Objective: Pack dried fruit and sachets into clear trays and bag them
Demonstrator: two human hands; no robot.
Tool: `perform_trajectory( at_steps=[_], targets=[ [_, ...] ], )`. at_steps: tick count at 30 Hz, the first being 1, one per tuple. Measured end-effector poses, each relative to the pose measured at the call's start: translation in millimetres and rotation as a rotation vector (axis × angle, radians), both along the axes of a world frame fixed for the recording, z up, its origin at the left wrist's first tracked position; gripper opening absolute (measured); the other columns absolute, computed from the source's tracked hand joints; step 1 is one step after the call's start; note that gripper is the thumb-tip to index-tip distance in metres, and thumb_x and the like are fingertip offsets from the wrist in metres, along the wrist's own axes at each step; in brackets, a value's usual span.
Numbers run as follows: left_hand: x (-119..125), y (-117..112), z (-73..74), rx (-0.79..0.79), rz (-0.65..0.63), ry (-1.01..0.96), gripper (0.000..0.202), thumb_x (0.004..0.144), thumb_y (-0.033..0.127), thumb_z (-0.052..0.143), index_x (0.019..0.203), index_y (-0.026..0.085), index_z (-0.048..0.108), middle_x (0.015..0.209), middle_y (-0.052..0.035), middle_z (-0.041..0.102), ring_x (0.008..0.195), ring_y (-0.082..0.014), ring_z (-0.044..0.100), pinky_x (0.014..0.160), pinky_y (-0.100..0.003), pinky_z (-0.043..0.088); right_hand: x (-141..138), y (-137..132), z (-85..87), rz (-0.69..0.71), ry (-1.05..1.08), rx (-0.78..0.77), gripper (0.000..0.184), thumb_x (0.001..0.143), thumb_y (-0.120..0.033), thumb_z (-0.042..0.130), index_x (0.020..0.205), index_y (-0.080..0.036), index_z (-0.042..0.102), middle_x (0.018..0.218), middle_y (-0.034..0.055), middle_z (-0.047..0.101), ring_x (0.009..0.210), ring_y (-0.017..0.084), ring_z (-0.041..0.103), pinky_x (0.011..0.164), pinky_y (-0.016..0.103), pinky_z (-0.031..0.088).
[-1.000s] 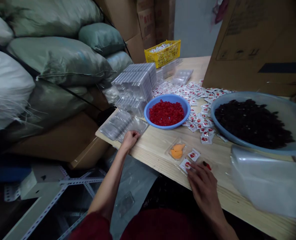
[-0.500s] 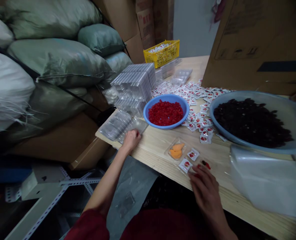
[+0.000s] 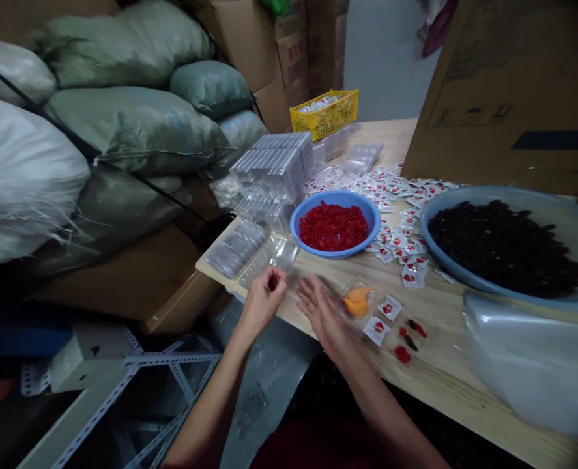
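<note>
My left hand (image 3: 263, 299) is closed in a pinch at the table's front edge, just in front of a clear plastic blister tray (image 3: 281, 251). Whatever its fingertips hold is hidden. Beside it, my right hand (image 3: 324, 316) is open, fingers stretched toward the left hand and holding nothing visible. Right of that hand lies a clear compartment tray with orange pieces (image 3: 357, 301), two white printed sachets (image 3: 376, 329) and small red and black pieces (image 3: 408, 339) in it. A blue bowl of red pieces (image 3: 335, 253) stands behind my hands.
Stacked clear trays (image 3: 274, 166) stand at the table's left, with a yellow basket (image 3: 325, 120) behind. Loose sachets (image 3: 381, 189) spread across the middle. A large basin of black pieces (image 3: 504, 299), plastic bags (image 3: 523, 365) and a carton (image 3: 504, 98) occupy the right. Sacks (image 3: 132, 127) are piled left.
My right hand has left the small red and black pieces and moved left, beside my left hand. My left hand stays near the clear trays. The view has shifted slightly.
</note>
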State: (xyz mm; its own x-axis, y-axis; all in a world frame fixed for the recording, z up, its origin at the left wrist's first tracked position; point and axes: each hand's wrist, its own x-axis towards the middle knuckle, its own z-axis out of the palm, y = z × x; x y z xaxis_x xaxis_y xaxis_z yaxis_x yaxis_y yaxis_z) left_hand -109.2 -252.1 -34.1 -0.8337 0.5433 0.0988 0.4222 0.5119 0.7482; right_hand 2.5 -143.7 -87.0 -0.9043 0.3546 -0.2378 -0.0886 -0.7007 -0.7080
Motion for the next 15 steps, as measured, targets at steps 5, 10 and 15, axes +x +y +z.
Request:
perform_trajectory(
  at_steps=[5, 10, 15],
  targets=[
    [33, 5, -15.9, 0.208, -0.077, -0.342, 0.020, 0.088, 0.036, 0.061, 0.087, 0.017, 0.067, 0.077, -0.0005, 0.065, 0.069, -0.0123, 0.056, 0.065, -0.022, 0.042, -56, -10, -10.6, 0.142, 0.062, -0.334, 0.063, 0.090, -0.075, 0.039, 0.136, -0.035, 0.055, 0.134, 0.0048, 0.063, 0.122, 0.026, 0.060, 0.098, 0.048, 0.052],
    [17, 9, -31.6, 0.374, 0.059, -0.557, 0.025, 0.079, 0.039, 0.073, 0.082, 0.015, 0.068, 0.065, 0.0017, 0.061, 0.055, -0.0086, 0.049, 0.056, -0.020, 0.040, -56, -18, -13.9, 0.172, 0.019, -0.359, 0.055, 0.093, -0.070, 0.040, 0.132, -0.036, 0.057, 0.137, 0.0002, 0.061, 0.122, 0.022, 0.060, 0.097, 0.042, 0.053],
    [7, 3, -33.1, 0.398, 0.118, -0.582, 0.027, 0.081, 0.042, 0.070, 0.085, 0.015, 0.070, 0.062, 0.0025, 0.059, 0.053, -0.0079, 0.048, 0.054, -0.019, 0.038, -64, -24, -8.2, 0.176, -0.011, -0.343, 0.056, 0.094, -0.070, 0.038, 0.134, -0.037, 0.056, 0.132, 0.0008, 0.064, 0.116, 0.022, 0.063, 0.091, 0.040, 0.056]
  ],
)
